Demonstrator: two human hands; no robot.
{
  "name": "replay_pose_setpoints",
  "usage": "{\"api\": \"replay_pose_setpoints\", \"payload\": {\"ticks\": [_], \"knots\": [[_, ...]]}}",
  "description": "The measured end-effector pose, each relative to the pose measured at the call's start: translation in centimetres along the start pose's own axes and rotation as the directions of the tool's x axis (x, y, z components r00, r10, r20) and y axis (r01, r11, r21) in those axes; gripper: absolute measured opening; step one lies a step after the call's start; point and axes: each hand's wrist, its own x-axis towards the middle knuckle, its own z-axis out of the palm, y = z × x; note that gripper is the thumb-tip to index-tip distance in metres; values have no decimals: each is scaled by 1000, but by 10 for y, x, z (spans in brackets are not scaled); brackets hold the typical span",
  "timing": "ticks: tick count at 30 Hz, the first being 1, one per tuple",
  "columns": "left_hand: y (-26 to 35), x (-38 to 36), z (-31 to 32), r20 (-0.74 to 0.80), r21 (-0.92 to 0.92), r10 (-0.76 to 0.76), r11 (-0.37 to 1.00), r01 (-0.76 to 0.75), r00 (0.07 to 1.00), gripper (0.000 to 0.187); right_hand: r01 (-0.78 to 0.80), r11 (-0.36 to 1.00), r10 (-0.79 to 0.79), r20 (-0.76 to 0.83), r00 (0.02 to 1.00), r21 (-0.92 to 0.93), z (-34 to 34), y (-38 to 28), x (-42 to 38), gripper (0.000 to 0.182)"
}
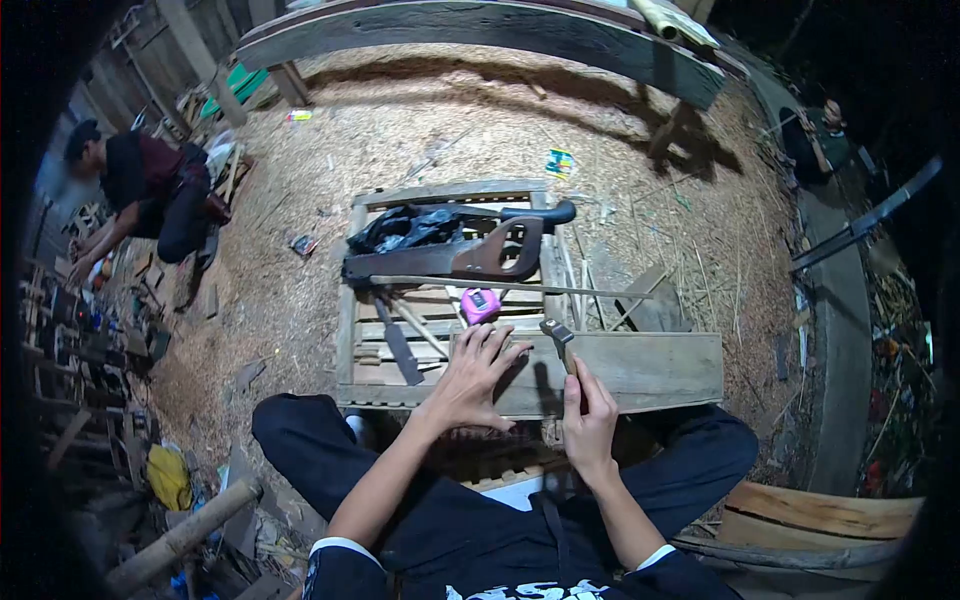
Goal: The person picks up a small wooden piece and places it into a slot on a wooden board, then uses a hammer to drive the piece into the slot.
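My right hand point(590, 422) is closed round the handle of a small hammer point(558, 335), its metal head pointing up and away from me. Fingers spread, my left hand point(474, 378) rests by the left end of a wooden board point(640, 365) that lies across the front of a slatted wooden frame point(347, 330). Just beyond my left fingertips sits a pink tape measure point(480, 305). A handsaw point(495, 252) with a brown handle lies farther back, beside a black plastic bag point(410, 228). Left of my hand is a chisel-like flat blade point(403, 355).
A heavy beam point(480, 30) spans the far side above wood shavings point(420, 115). One person point(150, 190) crouches at the left among wood scraps; another person point(820, 140) sits at the far right. A bamboo pole point(185, 535) juts in at the lower left.
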Motion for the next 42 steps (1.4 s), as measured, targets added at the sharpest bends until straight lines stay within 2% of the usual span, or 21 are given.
{"api": "replay_pose_setpoints", "payload": {"ticks": [2, 3, 4, 6, 7, 8, 9, 10, 12, 13, 15, 16, 17, 24, 26, 30, 32, 36, 38, 40, 42], "knots": [[-3, 25, 11, -3, -21, 55, 998, -55, 998, 133, -15, 1000, 15, -46, 999, 3, -4, 13, 4, 35], [-5, 37, 14, 1, -23, 71, 997, -71, 997, 136, 43, 999, -46, -100, 994, -33, -4, 20, 5, 35], [-6, 46, 18, 5, -25, 86, 996, -86, 996, 139, 30, 999, -34, -109, 993, -43, -7, 23, 6, 35], [-7, 58, 20, 20, -5, 98, 995, -98, 995, 143, -35, 998, 30, -93, 995, -50, -11, 25, 7, 35], [-8, 60, 20, 19, -12, 105, 994, -105, 994, 145, -149, 989, 149, -37, 988, 1, -16, 17, 8, 35], [-9, 62, 19, 20, -18, 111, 994, -111, 994, 146, -160, 987, 160, -40, 986, -3, -15, 18, 9, 35], [-3, 64, 9, -39, -169, 26, 985, -33, 999, 131, -175, 985, 175, -32, 984, 0, -13, 18, 9, 35], [-5, 64, 15, -36, -170, 28, 985, -34, 999, 131, -184, 983, 184, -24, 983, 4, -12, 18, 9, 35], [-10, 66, 24, -106, -56, 11, 998, -17, 994, 101, -186, 983, 186, -17, 982, 3, -8, 20, 8, 35], [-3, 65, 22, -99, -78, -42, 996, 35, 994, 72, -192, 981, 192, -9, 981, -23, -7, 20, 8, 36], [-10, 64, 30, -144, -38, 21, 999, -27, 989, 68, -197, 979, 197, -8, 980, -55, -3, 24, 6, 36], [-13, 63, 35, -184, 6, 79, 997, -79, 980, 64, -147, 986, 145, -37, 989, -74, 0, 28, 4, 36], [-16, 62, 40, -194, -28, 58, 998, -65, 979, 61, -96, 991, 90, -63, 994, -95, 2, 31, 4, 37], [-16, 63, 40, -210, -87, 25, 995, -44, 977, 56, -125, 981, 119, -46, 992, -146, 5, 30, 2, 37], [-17, 64, 41, -217, -80, 21, 996, -39, 976, 55, -98, 974, 92, -39, 995, -203, 7, 33, 2, 38], [-16, 64, 41, -226, -77, 22, 996, -40, 974, 54, -46, 983, 30, -90, 995, -179, 6, 22, 1, 38], [-14, 65, 38, -239, -86, 18, 996, -40, 971, 53, 22, 971, -53, -124, 991, -240, 8, 22, -2, 38], [-15, 68, 37, -234, -94, 10, 995, -32, 972, 51, 22, 959, -41, -63, 997, -282, 10, 32, 1, 40], [-14, 66, 39, -234, -108, 4, 994, -30, 972, 51, 34, 972, -69, -143, 987, -234, 8, 23, -7, 40], [-14, 66, 38, -237, -106, 10, 994, -36, 971, 50, 43, 967, -83, -151, 985, -252, 10, 28, -7, 41], [-14, 67, 38, -244, -95, 24, 994, -48, 969, 49, 5, 949, -22, -48, 999, -316, 9, 36, -2, 43]]}}
